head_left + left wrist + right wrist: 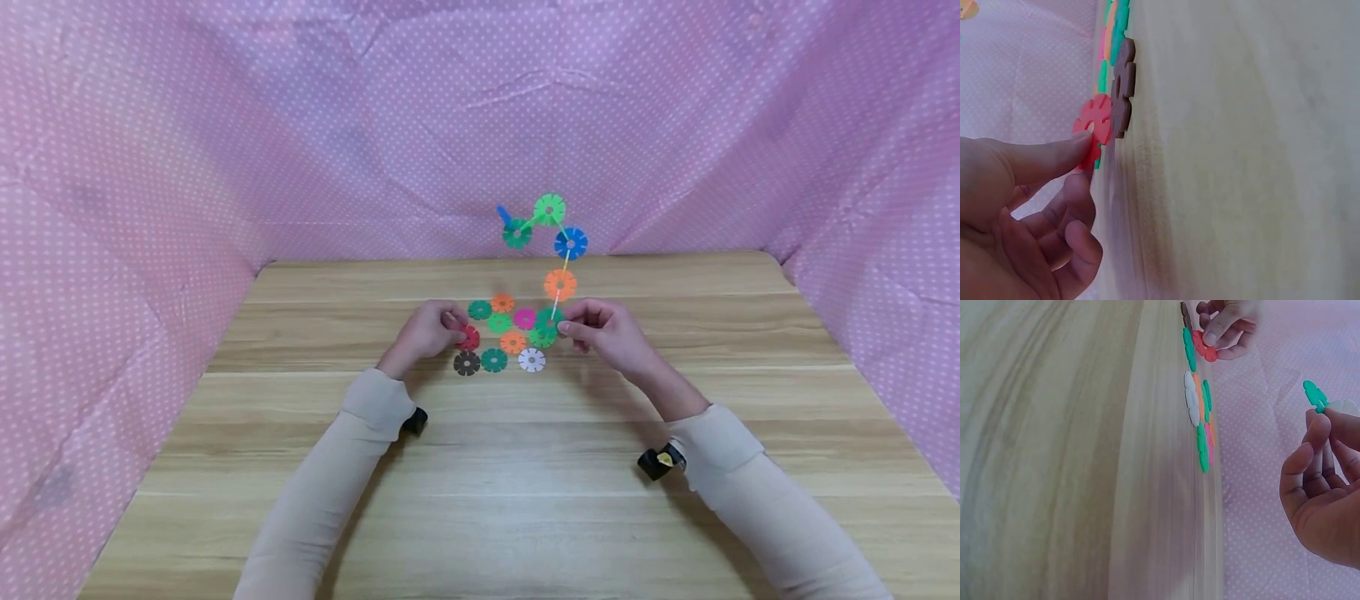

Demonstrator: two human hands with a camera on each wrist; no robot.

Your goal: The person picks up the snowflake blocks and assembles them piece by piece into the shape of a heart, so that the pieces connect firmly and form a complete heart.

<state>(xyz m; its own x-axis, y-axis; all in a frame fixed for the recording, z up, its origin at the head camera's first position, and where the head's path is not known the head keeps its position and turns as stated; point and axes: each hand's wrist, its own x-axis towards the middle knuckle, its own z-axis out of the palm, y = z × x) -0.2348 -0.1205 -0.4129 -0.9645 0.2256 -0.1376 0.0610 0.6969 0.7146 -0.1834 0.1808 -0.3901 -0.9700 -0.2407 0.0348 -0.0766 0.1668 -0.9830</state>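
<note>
My left hand pinches a red notched disc between thumb and forefinger, just above the table. A brown disc lies right beside it. Across from it, my right hand pinches a green notched disc at the lower end of a chain of linked discs. The chain rises and bends left, through an orange disc, a blue disc and a light green disc, to a blue disc seen edge-on. Some links in it also stand edge-on.
Between the hands, several loose discs lie on the wooden table, among them a white disc, a pink disc and an orange disc. A pink dotted cloth hangs behind the table and at both sides.
</note>
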